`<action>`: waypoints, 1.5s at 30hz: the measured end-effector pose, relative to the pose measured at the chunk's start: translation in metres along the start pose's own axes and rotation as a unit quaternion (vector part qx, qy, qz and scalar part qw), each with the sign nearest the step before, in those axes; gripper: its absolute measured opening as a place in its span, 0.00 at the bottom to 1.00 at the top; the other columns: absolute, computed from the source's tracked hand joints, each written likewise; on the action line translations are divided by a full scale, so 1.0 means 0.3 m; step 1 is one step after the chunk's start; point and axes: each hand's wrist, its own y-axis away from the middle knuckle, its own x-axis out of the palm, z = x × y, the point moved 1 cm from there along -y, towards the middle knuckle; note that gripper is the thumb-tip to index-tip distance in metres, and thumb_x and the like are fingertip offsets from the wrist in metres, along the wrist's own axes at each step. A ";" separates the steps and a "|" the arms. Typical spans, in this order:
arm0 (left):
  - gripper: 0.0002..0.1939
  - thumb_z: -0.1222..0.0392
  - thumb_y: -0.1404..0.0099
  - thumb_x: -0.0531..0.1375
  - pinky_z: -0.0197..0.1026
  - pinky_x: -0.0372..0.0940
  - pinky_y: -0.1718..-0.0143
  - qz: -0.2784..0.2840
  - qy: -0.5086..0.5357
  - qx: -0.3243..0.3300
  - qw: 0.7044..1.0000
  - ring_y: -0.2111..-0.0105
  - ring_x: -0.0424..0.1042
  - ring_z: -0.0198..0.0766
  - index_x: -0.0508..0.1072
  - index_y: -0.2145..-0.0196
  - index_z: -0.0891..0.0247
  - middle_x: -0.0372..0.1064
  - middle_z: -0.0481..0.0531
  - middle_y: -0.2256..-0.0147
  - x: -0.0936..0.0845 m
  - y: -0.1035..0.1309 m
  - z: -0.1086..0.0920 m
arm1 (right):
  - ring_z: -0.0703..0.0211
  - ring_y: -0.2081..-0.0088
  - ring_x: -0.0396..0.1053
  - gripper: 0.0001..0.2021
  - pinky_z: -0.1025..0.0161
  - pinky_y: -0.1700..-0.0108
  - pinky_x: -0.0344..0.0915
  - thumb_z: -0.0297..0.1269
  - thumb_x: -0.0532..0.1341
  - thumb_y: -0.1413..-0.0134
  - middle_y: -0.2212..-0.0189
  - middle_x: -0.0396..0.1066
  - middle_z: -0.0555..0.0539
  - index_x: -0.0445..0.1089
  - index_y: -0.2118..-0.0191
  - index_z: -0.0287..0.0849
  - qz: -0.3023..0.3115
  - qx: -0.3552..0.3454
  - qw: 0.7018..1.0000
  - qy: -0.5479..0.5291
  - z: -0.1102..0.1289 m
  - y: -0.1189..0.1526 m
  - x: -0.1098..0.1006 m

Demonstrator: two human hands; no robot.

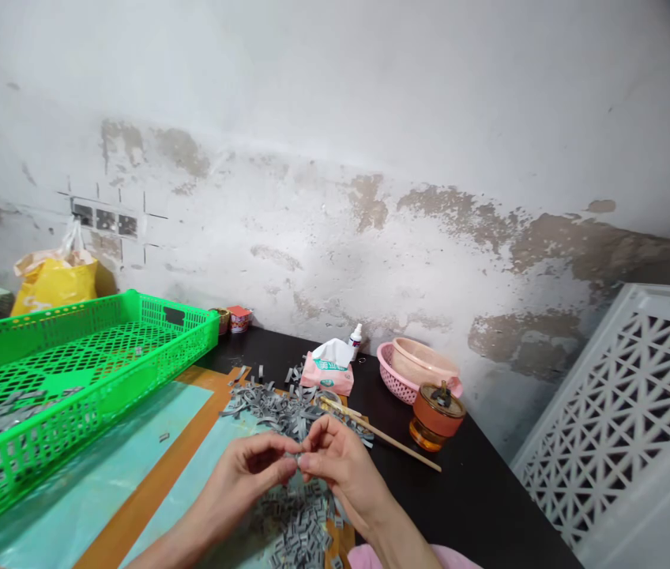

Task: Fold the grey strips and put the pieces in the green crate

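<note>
My left hand (257, 468) and my right hand (338, 462) meet fingertip to fingertip over the table, both closed in a pinch. Between them is a small grey piece (298, 455), mostly hidden by the fingers, so its exact kind does not show. Just beyond the hands lies a heap of grey fabric-like strips (272, 407). Below and between my wrists spreads a pile of small folded grey pieces with pale markings (299, 529). One similar loose piece (164, 436) rests on the blue sheet to the left.
A green plastic crate (103, 387) holding grey pieces stands at left on a blue sheet (193, 466) with brown tape. Behind the heap are a tissue pack (326, 378) and a white bottle (356, 340). A wooden stick (400, 446), pink baskets (423, 362) and an amber jar (437, 419) sit at right.
</note>
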 end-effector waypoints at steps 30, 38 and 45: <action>0.09 0.52 0.50 0.72 0.43 0.68 0.68 -0.010 0.053 0.080 0.995 0.69 0.69 0.40 0.84 0.71 0.58 0.65 0.50 0.69 -0.016 -0.016 0.021 | 0.67 0.75 0.67 0.21 0.69 0.71 0.64 0.31 0.74 0.65 0.74 0.73 0.52 0.61 0.67 0.41 0.003 0.004 0.997 -0.072 -0.007 0.011 0.043; 0.07 0.54 0.49 0.71 0.41 0.70 0.71 0.005 0.069 0.101 0.993 0.72 0.70 0.38 0.83 0.73 0.58 0.62 0.48 0.70 -0.018 -0.001 0.010 | 0.67 0.73 0.68 0.18 0.68 0.69 0.64 0.31 0.72 0.58 0.70 0.73 0.52 0.62 0.67 0.42 0.032 -0.028 0.996 -0.083 -0.030 0.023 0.059; 0.06 0.56 0.49 0.72 0.39 0.70 0.74 0.017 0.086 0.095 0.992 0.75 0.71 0.34 0.83 0.73 0.58 0.61 0.46 0.70 -0.019 0.005 0.001 | 0.66 0.71 0.67 0.17 0.68 0.69 0.65 0.35 0.73 0.56 0.71 0.70 0.53 0.62 0.68 0.41 0.047 -0.053 0.994 -0.088 -0.042 0.027 0.075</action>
